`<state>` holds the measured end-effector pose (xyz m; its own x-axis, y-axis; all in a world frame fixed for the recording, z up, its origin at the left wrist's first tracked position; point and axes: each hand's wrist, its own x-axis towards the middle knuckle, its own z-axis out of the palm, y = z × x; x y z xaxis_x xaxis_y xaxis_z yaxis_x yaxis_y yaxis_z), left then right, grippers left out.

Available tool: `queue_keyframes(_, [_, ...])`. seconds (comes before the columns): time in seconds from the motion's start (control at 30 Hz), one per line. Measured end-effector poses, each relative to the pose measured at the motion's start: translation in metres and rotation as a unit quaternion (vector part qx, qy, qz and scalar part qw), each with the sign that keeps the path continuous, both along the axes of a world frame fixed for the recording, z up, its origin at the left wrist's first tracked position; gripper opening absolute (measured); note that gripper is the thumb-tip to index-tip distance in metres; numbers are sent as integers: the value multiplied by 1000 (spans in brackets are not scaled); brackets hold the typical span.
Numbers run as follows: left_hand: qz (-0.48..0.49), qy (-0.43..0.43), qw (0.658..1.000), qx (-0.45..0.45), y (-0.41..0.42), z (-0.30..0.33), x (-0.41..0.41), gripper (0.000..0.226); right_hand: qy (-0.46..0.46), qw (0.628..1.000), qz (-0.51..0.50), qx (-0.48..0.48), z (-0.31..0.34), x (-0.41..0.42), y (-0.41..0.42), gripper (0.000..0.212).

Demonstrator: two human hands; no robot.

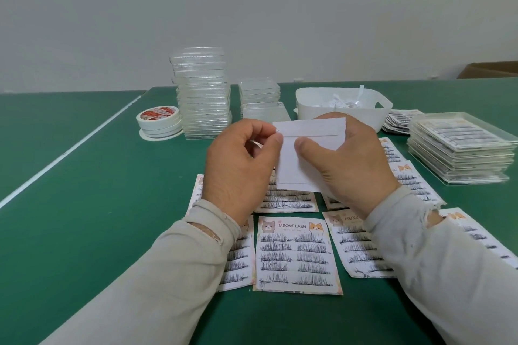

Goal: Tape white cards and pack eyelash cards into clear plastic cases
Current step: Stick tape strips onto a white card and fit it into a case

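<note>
Hands: two, left hand (241,165) and right hand (347,159), their fingers (273,138) together holding one white card (308,159).

Eyelash cards (297,255): at least seven lie flat on the counter (84,204) below and beside the fingers; several are partly hidden, so the count is not exact.

Case stacks: two empty, a tall stack (203,92) and a short stack (262,101), beyond the fingers; one filled stack (459,148) to their right. Cases per stack cannot be counted.

Tape rolls (159,122): one pile, left of the fingers.

Bin (343,105): one, beyond the fingers.
</note>
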<state>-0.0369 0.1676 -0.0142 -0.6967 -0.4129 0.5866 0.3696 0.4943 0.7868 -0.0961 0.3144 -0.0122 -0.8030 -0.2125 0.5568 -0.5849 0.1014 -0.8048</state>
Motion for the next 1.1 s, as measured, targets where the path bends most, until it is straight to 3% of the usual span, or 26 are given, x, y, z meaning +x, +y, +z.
queue_keyframes(1.1, [-8, -32, 999, -40, -6, -3, -4, 17, 27, 999, 15, 36, 0, 2, 1, 24])
